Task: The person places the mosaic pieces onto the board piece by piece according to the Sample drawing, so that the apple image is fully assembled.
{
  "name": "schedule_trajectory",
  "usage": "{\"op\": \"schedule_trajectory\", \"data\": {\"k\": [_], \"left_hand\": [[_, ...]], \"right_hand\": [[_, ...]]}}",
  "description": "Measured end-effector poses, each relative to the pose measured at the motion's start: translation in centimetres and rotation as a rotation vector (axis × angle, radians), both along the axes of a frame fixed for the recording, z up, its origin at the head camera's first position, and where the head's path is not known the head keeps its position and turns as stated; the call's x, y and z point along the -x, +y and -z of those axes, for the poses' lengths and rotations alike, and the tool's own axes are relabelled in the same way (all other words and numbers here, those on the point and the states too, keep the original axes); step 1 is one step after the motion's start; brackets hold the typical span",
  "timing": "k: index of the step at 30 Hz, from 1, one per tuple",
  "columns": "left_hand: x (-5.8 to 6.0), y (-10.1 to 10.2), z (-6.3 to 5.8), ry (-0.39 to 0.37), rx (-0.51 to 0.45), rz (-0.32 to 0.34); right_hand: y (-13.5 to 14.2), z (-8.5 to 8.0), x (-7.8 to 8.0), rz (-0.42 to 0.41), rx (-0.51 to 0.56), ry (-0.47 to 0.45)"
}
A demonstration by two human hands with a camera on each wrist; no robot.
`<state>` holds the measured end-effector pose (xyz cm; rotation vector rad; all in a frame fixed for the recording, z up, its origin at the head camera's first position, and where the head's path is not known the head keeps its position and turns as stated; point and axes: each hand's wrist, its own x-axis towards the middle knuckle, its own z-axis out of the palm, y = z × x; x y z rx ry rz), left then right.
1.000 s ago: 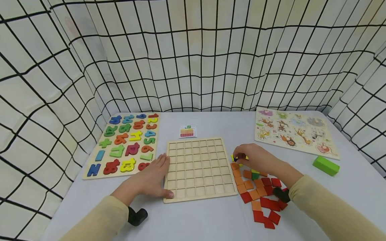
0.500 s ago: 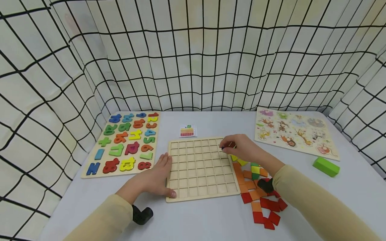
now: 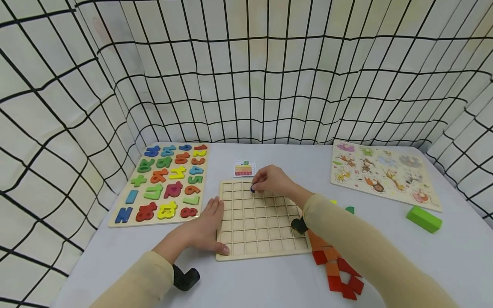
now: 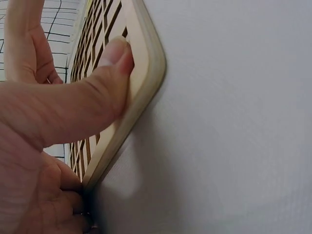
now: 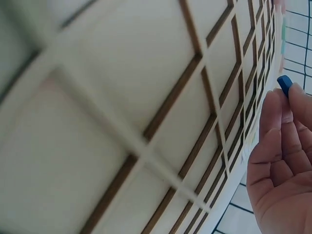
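In the head view, a pale wooden grid board (image 3: 265,235) with bare square cells lies in the middle of the table. My left hand (image 3: 202,229) rests at its left edge, fingers stretched along the side and thumb on the near-left corner. The left wrist view shows that thumb (image 4: 114,63) pressing the board's rim. Over the far rows of the grid, my right hand (image 3: 274,180) pinches a small blue tile (image 5: 284,85) between thumb and fingertips. Part of the board's right side is hidden under the right forearm.
A picture card (image 3: 244,168) lies behind the board. Orange and red tiles (image 3: 334,283) are scattered at the right, partly under the sleeve. A number puzzle (image 3: 159,186) stands left, an animal puzzle (image 3: 385,173) back right, a green block (image 3: 424,219) right.
My right hand has carried the blue tile from the tile pile leftward, past the board's right edge, to above its far rows. The left hand has stayed at the board's left edge.
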<state>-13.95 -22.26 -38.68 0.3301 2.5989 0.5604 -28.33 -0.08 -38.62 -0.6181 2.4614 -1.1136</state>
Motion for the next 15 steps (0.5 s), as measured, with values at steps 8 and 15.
{"op": "schedule_trajectory", "data": {"k": [8,15], "left_hand": [[0.2,0.0,0.1,0.002,0.012,0.013],[0.1,-0.3,0.3,-0.005,0.005,0.014]], "right_hand": [[-1.6,0.2,0.1,-0.006,-0.057,-0.019],[-2.5,0.4,-0.1,-0.029,-0.114,0.019]]}}
